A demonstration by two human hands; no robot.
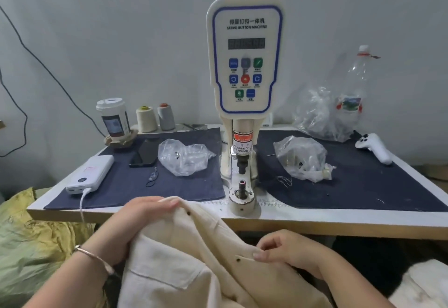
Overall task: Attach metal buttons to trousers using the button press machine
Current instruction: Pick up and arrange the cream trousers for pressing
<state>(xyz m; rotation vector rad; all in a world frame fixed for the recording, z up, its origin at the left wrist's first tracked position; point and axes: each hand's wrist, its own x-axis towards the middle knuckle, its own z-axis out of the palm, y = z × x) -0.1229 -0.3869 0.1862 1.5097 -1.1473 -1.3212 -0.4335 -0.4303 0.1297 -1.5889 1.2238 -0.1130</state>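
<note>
Cream trousers [194, 259] are bunched up just below the table's [315, 218] front edge. Right hand [291, 250] pinches the fabric beside a small dark button, left hand [143, 218] grips the upper fold. Button press machine [243, 104] stands mid-table, just behind.

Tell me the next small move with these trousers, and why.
Probably lift the cream trousers forward and lay the waistband edge over the lower die of the button machine. Both the left hand and right hand grip the fabric below the table edge, short of the die, and nothing lies under the punch.
</note>
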